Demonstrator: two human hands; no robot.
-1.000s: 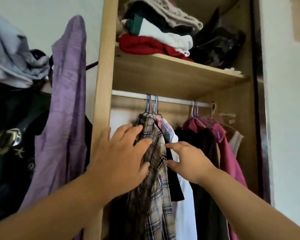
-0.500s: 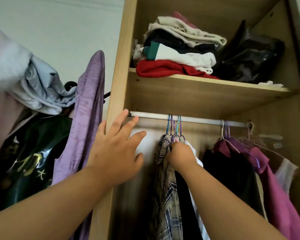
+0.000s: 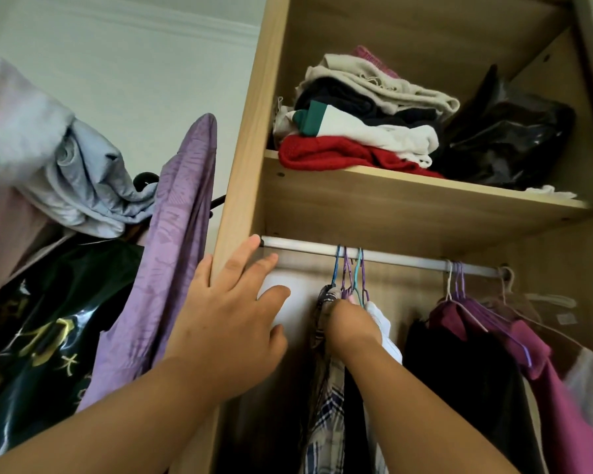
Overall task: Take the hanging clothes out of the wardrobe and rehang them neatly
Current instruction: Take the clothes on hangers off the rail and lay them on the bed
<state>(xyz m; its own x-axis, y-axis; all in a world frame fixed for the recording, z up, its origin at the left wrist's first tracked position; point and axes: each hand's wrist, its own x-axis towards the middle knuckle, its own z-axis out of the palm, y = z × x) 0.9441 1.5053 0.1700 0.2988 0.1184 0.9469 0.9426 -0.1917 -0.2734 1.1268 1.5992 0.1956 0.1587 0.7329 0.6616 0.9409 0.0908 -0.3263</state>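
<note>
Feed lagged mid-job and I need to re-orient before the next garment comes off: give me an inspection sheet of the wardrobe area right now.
Surface: wooden shelf above a white rail.
Job's things: hangers bunched on the rail, carrying a plaid shirt and a white garment; further right, a black garment and a maroon garment, also hung.
Clutter: folded clothes and a black plastic bag on the shelf.
Hands: left hand fingers straight, against the wardrobe's side panel; right hand grips the hangers just under their hooks.
Cables: nothing seen.
Surroundings: purple garment, pale blue cloth and black printed garment hang outside, left of the wardrobe; white wall.
</note>
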